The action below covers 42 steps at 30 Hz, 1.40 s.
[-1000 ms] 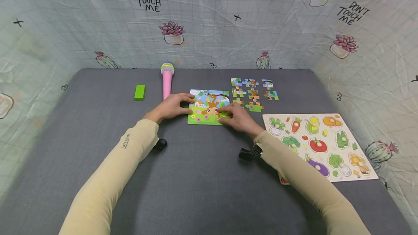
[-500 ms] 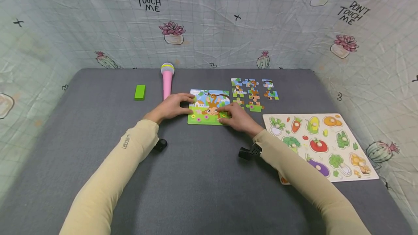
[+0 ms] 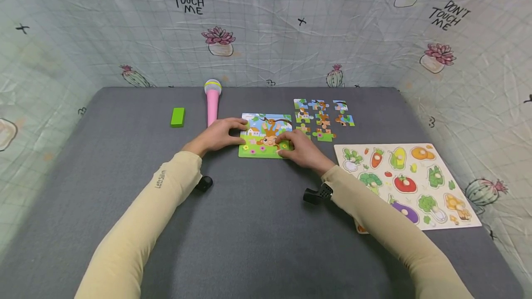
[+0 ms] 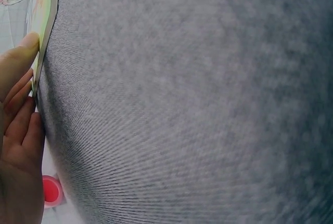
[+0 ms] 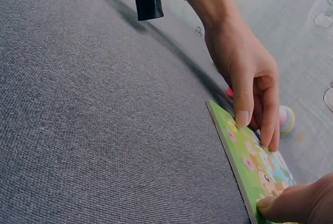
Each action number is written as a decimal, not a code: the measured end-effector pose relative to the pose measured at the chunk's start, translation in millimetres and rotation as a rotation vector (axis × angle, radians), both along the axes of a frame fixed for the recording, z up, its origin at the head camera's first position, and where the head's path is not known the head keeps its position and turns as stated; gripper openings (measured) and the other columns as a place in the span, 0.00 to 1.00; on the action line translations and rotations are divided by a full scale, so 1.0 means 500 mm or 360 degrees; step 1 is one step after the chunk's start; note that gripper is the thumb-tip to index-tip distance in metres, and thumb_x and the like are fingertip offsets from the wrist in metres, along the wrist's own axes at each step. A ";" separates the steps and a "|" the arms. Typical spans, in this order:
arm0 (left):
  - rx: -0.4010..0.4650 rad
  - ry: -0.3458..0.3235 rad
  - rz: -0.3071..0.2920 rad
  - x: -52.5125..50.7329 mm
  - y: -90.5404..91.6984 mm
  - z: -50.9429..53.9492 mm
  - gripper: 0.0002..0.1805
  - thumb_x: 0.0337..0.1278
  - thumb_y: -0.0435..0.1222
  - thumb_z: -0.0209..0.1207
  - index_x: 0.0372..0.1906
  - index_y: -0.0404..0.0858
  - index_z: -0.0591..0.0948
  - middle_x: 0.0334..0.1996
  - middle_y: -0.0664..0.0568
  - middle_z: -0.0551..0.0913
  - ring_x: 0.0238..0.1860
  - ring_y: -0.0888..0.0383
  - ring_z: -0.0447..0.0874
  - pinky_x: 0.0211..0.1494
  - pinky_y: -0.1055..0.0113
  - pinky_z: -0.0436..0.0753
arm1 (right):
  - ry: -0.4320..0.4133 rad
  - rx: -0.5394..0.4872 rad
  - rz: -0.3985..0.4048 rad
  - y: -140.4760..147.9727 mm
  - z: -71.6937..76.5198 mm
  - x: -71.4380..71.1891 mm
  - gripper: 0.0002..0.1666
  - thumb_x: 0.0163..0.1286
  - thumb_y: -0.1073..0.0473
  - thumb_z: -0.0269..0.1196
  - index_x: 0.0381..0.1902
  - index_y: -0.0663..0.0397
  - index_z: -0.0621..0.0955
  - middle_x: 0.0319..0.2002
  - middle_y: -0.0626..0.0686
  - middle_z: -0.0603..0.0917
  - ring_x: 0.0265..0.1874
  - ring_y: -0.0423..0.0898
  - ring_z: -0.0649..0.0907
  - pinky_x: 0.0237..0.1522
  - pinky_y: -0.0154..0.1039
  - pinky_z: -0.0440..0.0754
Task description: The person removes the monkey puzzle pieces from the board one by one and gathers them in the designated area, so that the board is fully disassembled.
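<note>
A green and blue monkey jigsaw puzzle board [image 3: 257,132] lies flat at mid-table. My left hand [image 3: 219,134] rests at its left edge, thumb and extended fingers touching its top, as the right wrist view also shows. At the lower right of the board, my right hand [image 3: 305,149] pinches between thumb and forefinger what looks like a jigsaw piece, mostly hidden by the fingers. To the right of the board lie several loose jigsaw pieces [image 3: 323,121] with parts of a monkey picture, set out roughly in rows and columns.
A pink toy microphone [image 3: 213,103] stands behind my left hand, with a green block [image 3: 178,117] to its left. A white vegetable peg puzzle [image 3: 420,170] lies at the right, partly under my right forearm. A patterned cloth [image 3: 266,26] hangs behind the grey table [image 3: 249,239].
Both hands and the board stay in nearly the same place. The right fingertips shift very slightly at the board's lower right.
</note>
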<state>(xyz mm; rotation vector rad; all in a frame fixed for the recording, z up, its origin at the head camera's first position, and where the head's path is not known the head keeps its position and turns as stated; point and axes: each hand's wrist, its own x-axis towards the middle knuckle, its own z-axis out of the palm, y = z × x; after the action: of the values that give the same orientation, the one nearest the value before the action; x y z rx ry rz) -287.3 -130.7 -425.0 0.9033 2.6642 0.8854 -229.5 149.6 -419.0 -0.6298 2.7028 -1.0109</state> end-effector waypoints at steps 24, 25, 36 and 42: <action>-0.0036 -0.0066 0.0016 0.000 0.001 0.005 0.27 0.57 0.41 0.68 0.60 0.33 0.79 0.67 0.47 0.72 0.70 0.49 0.64 0.73 0.54 0.62 | -0.0299 -0.0367 -0.0077 0.055 0.010 -0.003 0.20 0.68 0.60 0.65 0.57 0.54 0.82 0.57 0.55 0.76 0.43 0.52 0.77 0.41 0.44 0.73; -0.0034 -0.0065 0.0016 0.000 0.001 0.005 0.27 0.57 0.41 0.68 0.60 0.33 0.79 0.67 0.47 0.72 0.70 0.49 0.64 0.73 0.55 0.62 | -0.0316 -0.0368 -0.0103 0.063 0.012 -0.003 0.21 0.68 0.59 0.65 0.58 0.53 0.81 0.58 0.54 0.75 0.45 0.52 0.78 0.42 0.44 0.74; -0.0035 -0.0046 -0.0001 -0.001 -0.001 0.002 0.28 0.57 0.41 0.68 0.60 0.33 0.79 0.67 0.45 0.72 0.70 0.48 0.64 0.73 0.54 0.62 | -0.0487 -0.0375 -0.0412 0.195 0.044 -0.017 0.27 0.71 0.57 0.63 0.66 0.54 0.75 0.69 0.56 0.67 0.58 0.57 0.75 0.55 0.53 0.74; -0.0028 -0.0040 -0.0001 0.001 0.000 0.004 0.27 0.56 0.41 0.68 0.59 0.32 0.80 0.67 0.45 0.72 0.70 0.48 0.64 0.72 0.54 0.62 | -0.0532 -0.0315 -0.0529 0.287 0.055 -0.022 0.27 0.76 0.57 0.55 0.71 0.51 0.69 0.72 0.59 0.62 0.68 0.59 0.66 0.62 0.61 0.69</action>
<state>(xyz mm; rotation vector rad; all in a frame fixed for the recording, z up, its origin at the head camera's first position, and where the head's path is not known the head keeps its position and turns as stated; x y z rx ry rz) -287.0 -130.5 -423.3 0.8830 2.6459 0.8661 -240.4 292.9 -391.7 -0.0245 2.4721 -1.3373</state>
